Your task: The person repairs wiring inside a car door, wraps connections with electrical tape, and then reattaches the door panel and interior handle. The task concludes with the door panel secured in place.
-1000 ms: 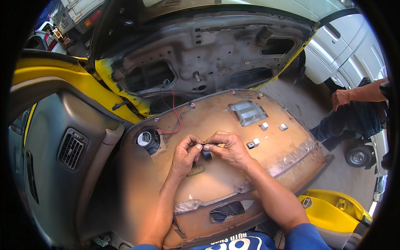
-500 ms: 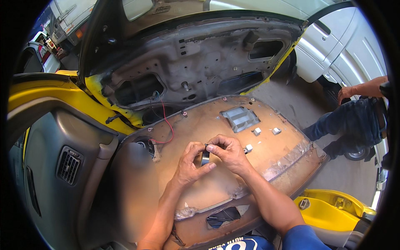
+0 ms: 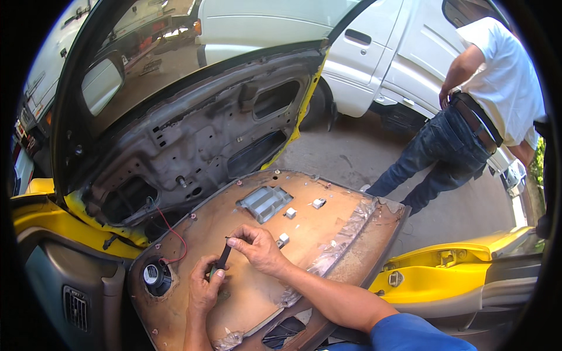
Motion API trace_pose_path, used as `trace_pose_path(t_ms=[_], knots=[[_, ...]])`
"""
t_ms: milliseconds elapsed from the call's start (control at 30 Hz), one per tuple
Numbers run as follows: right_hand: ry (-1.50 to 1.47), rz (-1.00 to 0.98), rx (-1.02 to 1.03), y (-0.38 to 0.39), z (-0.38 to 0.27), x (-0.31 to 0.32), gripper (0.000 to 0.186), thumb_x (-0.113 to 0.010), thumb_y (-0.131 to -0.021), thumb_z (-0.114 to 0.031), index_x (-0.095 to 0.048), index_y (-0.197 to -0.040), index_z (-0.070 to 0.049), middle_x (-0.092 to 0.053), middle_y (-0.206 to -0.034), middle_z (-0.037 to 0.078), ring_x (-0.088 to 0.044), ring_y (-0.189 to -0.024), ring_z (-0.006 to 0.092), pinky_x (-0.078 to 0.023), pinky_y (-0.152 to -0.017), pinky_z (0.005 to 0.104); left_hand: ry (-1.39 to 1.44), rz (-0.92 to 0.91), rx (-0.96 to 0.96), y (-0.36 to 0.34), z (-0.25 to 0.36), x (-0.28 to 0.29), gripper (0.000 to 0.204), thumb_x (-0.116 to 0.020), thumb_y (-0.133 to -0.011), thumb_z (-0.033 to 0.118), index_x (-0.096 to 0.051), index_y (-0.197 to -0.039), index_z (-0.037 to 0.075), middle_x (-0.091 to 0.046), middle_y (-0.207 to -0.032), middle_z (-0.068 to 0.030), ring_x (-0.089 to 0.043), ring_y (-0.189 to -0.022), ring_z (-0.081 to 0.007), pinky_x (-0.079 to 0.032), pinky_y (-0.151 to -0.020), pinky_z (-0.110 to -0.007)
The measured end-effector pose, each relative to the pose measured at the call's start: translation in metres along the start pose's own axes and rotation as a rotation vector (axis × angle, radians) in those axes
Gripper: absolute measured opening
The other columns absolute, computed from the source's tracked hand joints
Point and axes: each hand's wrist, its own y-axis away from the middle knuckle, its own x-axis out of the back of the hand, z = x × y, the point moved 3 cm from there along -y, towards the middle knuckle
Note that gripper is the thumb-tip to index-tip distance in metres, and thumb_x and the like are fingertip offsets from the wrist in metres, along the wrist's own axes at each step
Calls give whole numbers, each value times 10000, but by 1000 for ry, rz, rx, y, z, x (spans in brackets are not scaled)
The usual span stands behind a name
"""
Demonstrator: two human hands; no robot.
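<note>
over the bare brown back of a door panel [image 3: 249, 301], a short black strip [image 3: 224, 255], perhaps tape, is held aslant between the two hands, its upper end leaning toward the right; the step in hand looks to be drawing or straightening that strip by its ends; the next move, as i judge it, calls for a firm pinch at both ends and enough tension that it neither twists nor folds.

the right hand [image 3: 259, 248] has thumb and index clamped together on the strip's upper end, knuckles up; its forearm reaches in from the lower right, out of a blue sleeve [image 3: 415, 334], across the panel's near edge; the left hand [image 3: 205, 284] sits lower and nearer the body, its fingers curled around the strip's lower end, thumb uppermost, forearm rising from the lower edge; just what lies inside that grip is hidden.

just beyond the right hand is a small white block [image 3: 283, 240]; farther off lies a grey ribbed plate [image 3: 265, 203]; to the left a round speaker [image 3: 153, 278] sits in the panel, with a red wire [image 3: 185, 244] running toward the stripped yellow-edged car door [image 3: 216, 123].
</note>
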Motion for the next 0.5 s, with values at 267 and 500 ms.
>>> trace_pose_path(t_ms=[267,500], knots=[[302,-89,-223,-2,22,3,560,-774,-941,-459,-700,-1252,1,-741,-1064,151,-701,-980,251,-545,-930,387,-766,4,-165,-8,60,28,195,-706,-866,185,-795,-958,38,-715,-973,-158,-716,-856,-366,-560,-779,-440],[467,-509,322,9,-16,-18,833,-794,-882,-489,-520,-1523,-34,-649,-1369,218,-596,-1302,391,-450,-1128,478,-957,-266,-107,-12,84,5,433,-544,-1071,386,-809,-934,72,-735,-986,-169,-708,-852,-422,-555,-754,-522]])
